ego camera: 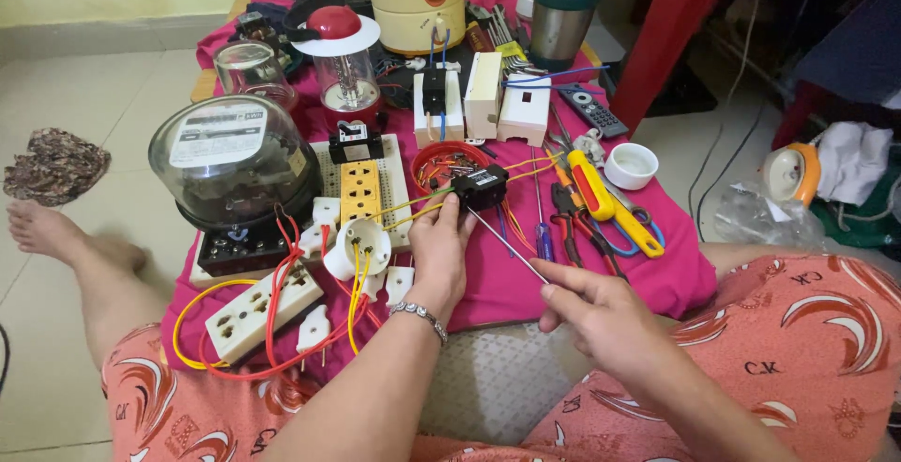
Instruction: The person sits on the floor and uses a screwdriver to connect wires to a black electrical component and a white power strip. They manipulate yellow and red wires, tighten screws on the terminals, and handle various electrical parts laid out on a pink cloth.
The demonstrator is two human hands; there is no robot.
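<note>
The right hand (601, 307) pinched a thin screwdriver (507, 244), its tip at a small black switch (481, 186). The left hand (439, 242), a bracelet at its wrist, gripped that switch from below, yellow wires (424, 207) trailing from it, over the pink cloth (488, 284). Just behind sat a red bowl (441, 156); left of it, a yellow socket (359, 192). Farther left stood a domed meter (230, 157).

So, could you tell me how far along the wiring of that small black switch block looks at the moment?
Looks done: yellow wires already run from the black switch block toward the white lamp holder, and the white socket strip carries red and yellow leads. In hand: the left hand steadies the block while the right hand sets a thin screwdriver against it. Left: whether its terminals are tight cannot be seen.
</note>
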